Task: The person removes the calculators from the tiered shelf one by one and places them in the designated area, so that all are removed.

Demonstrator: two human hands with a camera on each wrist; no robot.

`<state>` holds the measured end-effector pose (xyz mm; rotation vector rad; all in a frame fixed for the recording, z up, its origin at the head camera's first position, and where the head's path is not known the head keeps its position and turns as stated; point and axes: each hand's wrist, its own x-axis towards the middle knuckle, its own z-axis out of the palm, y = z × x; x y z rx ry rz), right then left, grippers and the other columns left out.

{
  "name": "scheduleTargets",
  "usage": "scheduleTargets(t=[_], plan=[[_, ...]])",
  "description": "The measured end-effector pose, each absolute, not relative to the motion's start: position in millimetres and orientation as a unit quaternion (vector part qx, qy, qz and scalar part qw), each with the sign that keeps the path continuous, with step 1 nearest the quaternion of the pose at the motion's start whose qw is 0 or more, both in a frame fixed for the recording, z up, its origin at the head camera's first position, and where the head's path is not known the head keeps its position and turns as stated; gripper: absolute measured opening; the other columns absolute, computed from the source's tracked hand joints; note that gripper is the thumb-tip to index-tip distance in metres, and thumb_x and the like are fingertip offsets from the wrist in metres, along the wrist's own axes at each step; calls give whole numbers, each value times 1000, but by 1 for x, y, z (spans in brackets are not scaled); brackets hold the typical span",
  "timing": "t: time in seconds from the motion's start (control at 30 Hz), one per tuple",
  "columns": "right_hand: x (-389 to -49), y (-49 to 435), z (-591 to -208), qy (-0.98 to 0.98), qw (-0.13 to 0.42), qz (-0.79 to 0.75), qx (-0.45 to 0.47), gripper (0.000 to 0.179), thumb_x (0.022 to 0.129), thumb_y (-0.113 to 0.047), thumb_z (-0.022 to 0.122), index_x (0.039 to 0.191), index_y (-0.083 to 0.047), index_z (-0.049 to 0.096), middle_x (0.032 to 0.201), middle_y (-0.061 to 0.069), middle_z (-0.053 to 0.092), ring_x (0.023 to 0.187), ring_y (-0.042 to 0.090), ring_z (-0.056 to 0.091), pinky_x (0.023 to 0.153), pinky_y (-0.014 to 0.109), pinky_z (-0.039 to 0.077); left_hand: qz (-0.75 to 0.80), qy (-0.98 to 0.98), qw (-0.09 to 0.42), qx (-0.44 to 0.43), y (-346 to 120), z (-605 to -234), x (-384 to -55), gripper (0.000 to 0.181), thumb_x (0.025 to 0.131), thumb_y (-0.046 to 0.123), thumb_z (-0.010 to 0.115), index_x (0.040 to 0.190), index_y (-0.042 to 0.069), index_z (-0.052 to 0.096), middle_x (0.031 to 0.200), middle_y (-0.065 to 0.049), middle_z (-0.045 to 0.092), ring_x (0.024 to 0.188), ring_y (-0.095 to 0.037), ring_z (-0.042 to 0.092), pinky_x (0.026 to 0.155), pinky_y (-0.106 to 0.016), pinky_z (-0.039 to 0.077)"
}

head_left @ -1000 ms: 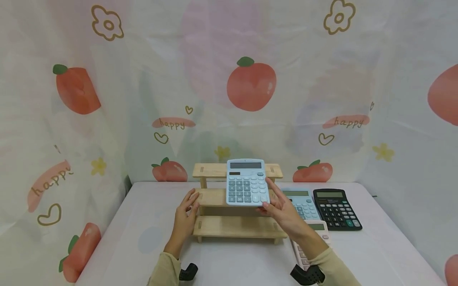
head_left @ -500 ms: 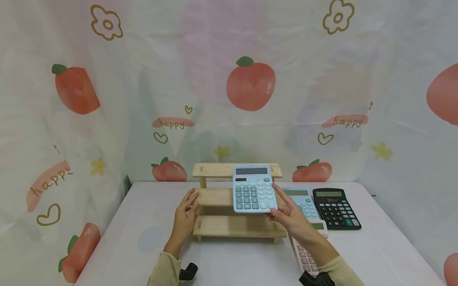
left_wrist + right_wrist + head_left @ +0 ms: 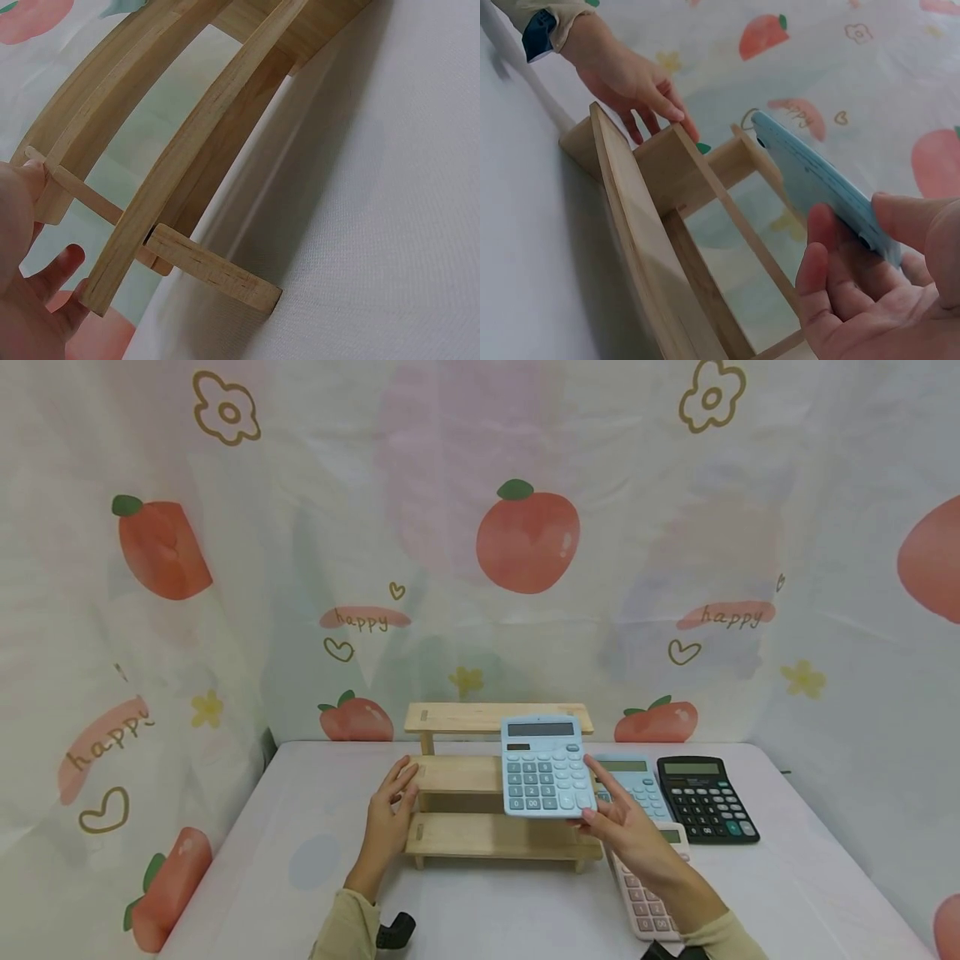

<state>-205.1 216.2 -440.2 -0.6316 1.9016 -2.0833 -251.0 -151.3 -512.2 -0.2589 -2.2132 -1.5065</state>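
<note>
My right hand [image 3: 633, 839] holds a light blue calculator [image 3: 543, 772] by its lower right edge, in front of the shelf. In the right wrist view the thumb lies along one side of the blue calculator [image 3: 832, 187] and fingers curl behind it. A three-tier wooden shelf [image 3: 480, 839] stands on the table, its right side partly hidden by the calculator. My left hand [image 3: 386, 822] lightly grips the left end of the middle tier. In the left wrist view, fingers of the left hand [image 3: 30, 262] touch the wooden shelf [image 3: 180, 161] ends.
Right of the shelf lie a second blue calculator [image 3: 641, 789], a black calculator [image 3: 708, 802] and a pink calculator [image 3: 648, 906], partly covered by my right hand and forearm. A fruit-patterned cloth [image 3: 528, 635] hangs behind the white table [image 3: 300, 877].
My right hand has moved the held blue calculator to the right and slightly down, away from the middle of the shelf. The left hand stays at the shelf's left end.
</note>
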Motion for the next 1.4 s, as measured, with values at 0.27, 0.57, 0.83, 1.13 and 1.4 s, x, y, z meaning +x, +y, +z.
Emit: scheduleTargets(t=[0.27,0.57,0.83,1.13,1.4], plan=[[-198,222,-441,661,140,-710,-197,83,105,-7,51,164,-20,-6,127,-8,69,104,7,70,92,20,53,-547,-801,224,-98,-154,-512,-250,37,103,17,58,138,4,62,156,-11,48,143,-35,46,93,-43,48],[-191,238,-444,669,156,-705,-179,82,106,-9,49,164,-29,-6,123,-8,71,103,5,68,91,20,53,-547,-800,227,-98,-152,-512,-251,37,103,18,59,137,4,63,155,-11,50,143,-35,47,93,-44,48],[-185,253,-447,686,150,-690,-175,82,107,-9,48,163,-29,-8,127,-10,70,108,4,68,92,21,53,-546,-800,229,-100,-152,-512,-253,37,103,18,59,137,4,63,155,-11,49,143,-33,47,94,-47,48],[-180,271,-455,677,158,-694,-189,81,107,-4,44,163,-23,-13,132,-12,66,108,5,67,93,23,53,-541,-803,230,-101,-152,-512,-254,38,103,19,59,138,6,63,156,-11,49,143,-35,48,93,-47,48],[-173,285,-459,676,169,-694,-184,79,108,-5,41,163,-29,-11,135,-21,60,112,7,66,95,23,52,-544,-802,226,-103,-152,-514,-253,38,103,19,59,138,5,62,156,-12,48,142,-35,48,94,-47,48]])
